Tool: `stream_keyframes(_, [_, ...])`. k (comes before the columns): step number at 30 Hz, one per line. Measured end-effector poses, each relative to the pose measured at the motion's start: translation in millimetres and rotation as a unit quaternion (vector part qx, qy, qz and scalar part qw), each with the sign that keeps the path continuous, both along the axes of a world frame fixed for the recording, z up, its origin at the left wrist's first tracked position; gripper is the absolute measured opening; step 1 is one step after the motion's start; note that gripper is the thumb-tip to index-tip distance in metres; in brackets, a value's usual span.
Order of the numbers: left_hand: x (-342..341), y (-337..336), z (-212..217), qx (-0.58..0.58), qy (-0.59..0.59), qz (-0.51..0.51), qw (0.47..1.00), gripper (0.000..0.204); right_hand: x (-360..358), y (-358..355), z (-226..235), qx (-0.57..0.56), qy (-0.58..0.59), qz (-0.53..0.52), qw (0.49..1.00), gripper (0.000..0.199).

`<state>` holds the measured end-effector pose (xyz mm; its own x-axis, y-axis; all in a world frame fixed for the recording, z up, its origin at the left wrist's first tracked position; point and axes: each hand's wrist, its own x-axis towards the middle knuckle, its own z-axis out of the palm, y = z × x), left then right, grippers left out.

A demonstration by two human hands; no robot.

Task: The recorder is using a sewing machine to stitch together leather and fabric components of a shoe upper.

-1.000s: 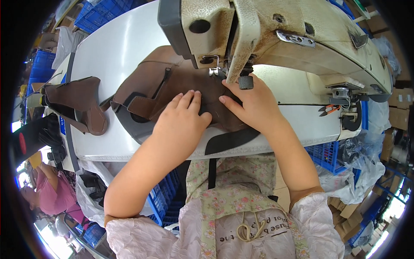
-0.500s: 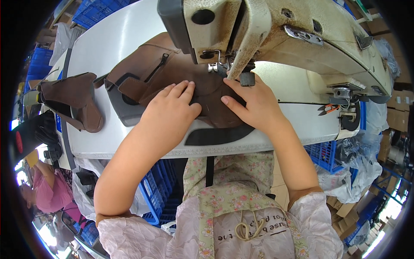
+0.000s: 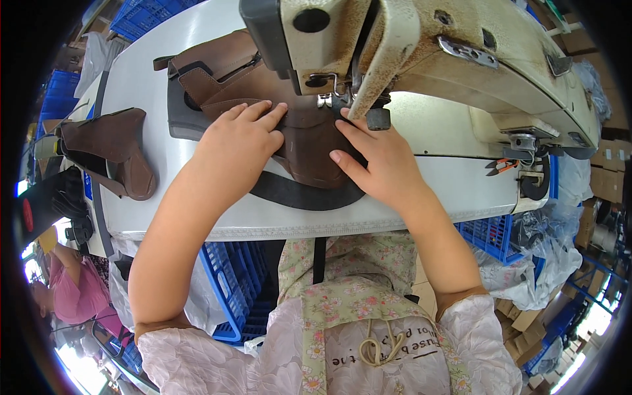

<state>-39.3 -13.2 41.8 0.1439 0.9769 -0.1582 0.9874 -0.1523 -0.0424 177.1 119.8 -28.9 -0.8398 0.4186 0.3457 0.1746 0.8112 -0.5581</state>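
A brown leather boot upper [image 3: 306, 141] with a zip and dark lining lies on the white sewing table, its front part beneath the presser foot [image 3: 325, 101] of a sewing machine [image 3: 329, 52]. Flat on the leather, left of the foot, rests my left hand [image 3: 238, 139], fingers stretched out. My right hand [image 3: 376, 157] presses on the upper's right edge, close to the foot, with thumb and fingers apart. A curved black piece [image 3: 296, 196] shows from under the upper on its near side. The needle point is hidden.
Another brown upper [image 3: 108, 148] lies at the table's left end. Orange-handled thread snips [image 3: 502, 166] are at the right. Blue crates [image 3: 230, 289] stand below the table, and a person in pink [image 3: 79, 296] is at far left.
The upper has turned clockwise under the foot, its left end swinging away from me. My left hand has shifted left and slightly away from me; the black piece has swung left with the upper.
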Motion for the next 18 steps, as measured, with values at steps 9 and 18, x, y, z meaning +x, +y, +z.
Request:
stream_keyframes(9, [36, -5, 3, 0.077, 0.085, 0.088, 0.99, 0.043, 0, -8, 0, -0.016, 0.005, -0.041, 0.999, 0.037])
stream_keyframes(18, [60, -7, -23, 0.103, -0.1, 0.056, 0.988, 0.064, 37, 0, 3, -0.059, -0.011, -0.001, 0.998, 0.031])
